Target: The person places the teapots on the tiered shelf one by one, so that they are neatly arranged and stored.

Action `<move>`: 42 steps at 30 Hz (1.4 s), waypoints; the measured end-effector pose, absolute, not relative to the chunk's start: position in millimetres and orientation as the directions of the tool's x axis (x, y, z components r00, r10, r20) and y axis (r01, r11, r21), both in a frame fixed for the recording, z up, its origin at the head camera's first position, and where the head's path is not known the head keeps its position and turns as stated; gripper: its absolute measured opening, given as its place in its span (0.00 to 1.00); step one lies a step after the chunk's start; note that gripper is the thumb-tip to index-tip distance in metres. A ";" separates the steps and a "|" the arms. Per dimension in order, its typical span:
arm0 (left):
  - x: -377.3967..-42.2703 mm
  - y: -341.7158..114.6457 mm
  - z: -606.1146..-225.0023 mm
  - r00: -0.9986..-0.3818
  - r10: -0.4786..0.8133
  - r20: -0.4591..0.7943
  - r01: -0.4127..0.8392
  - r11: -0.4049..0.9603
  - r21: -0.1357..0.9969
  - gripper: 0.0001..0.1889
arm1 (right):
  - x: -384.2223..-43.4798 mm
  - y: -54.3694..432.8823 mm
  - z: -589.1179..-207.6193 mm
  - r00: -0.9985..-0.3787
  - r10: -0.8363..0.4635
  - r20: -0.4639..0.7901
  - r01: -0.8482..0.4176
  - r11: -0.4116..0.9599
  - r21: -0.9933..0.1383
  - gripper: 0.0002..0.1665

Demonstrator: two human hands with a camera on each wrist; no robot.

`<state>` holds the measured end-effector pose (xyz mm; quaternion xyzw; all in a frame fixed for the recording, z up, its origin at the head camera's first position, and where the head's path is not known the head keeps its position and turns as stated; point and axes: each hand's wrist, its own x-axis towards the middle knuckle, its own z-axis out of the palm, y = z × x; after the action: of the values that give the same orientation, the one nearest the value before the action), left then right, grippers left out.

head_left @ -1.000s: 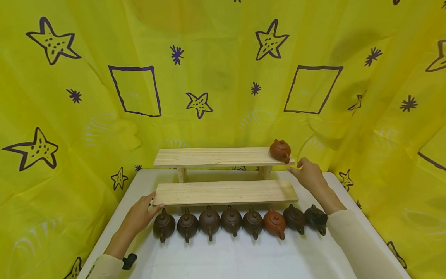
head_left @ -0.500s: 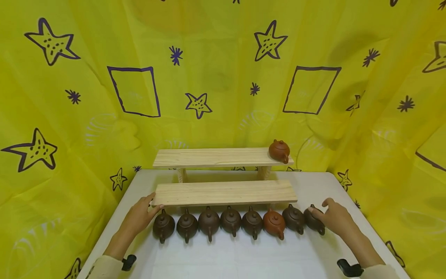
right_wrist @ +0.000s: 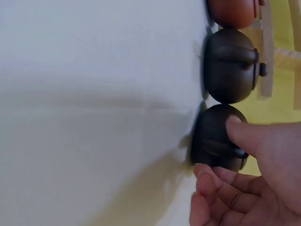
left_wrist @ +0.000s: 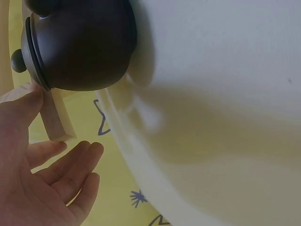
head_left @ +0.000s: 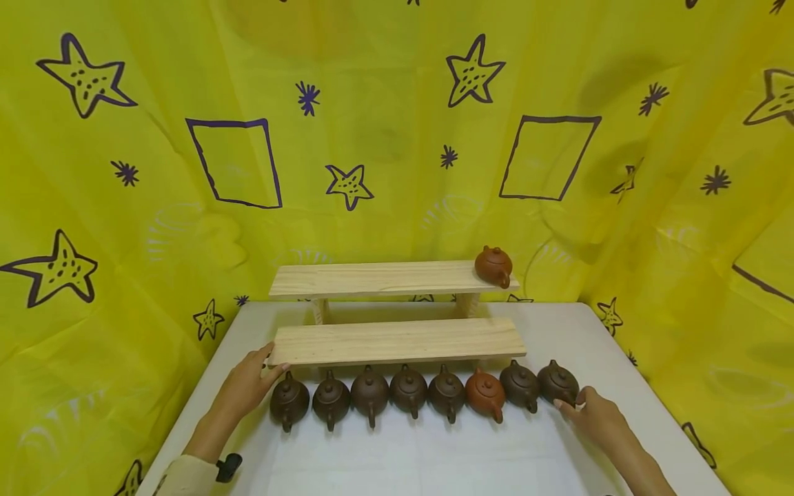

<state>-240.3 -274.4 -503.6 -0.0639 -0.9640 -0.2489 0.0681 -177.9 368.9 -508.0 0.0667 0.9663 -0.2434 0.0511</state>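
My left hand (head_left: pixel 245 380) grips the left end of the lower wooden shelf (head_left: pixel 397 342), thumb at the front edge and fingers at the end. A dark brown teapot (left_wrist: pixel 84 47) stands beside that thumb in the left wrist view. My right hand (head_left: pixel 598 420) is at the rightmost dark teapot (head_left: pixel 558 383) of the front row. In the right wrist view its thumb (right_wrist: pixel 242 132) lies against the teapot's body, and bent fingers are on the other side of the handle (right_wrist: pixel 218 148). The handle shows between them with a gap.
A reddish-brown teapot (head_left: pixel 493 266) sits at the right end of the upper shelf (head_left: pixel 372 279). Several dark teapots and one orange-red teapot (head_left: pixel 486 395) line the white table (head_left: pixel 409 461) before the lower shelf. A yellow patterned cloth (head_left: pixel 384 138) hangs behind.
My right hand has come from beside the upper shelf down and forward to the rightmost teapot, now near its handle. The left hand stays at the lower shelf.
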 end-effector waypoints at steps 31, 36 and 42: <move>-240.9 -274.4 -506.2 -0.979 0.094 0.178 0.167 0.872 0.461 0.39 | -171.8 361.0 -526.0 -0.994 0.109 0.008 0.093 0.877 -0.472 0.16; -242.2 -275.7 -507.2 -0.979 0.093 0.180 0.167 0.874 0.457 0.39 | -170.1 360.2 -524.6 -0.992 0.117 0.048 0.080 0.871 -0.485 0.15; -241.9 -275.3 -505.5 -0.983 0.097 0.159 0.161 0.873 0.461 0.39 | -168.6 358.2 -524.0 -0.983 0.127 0.135 0.047 0.877 -0.477 0.14</move>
<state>-241.9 -275.3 -505.5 -0.0668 -0.9654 -0.2434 0.0653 -168.6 358.2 -524.0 0.0451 0.9655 -0.2434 -0.0812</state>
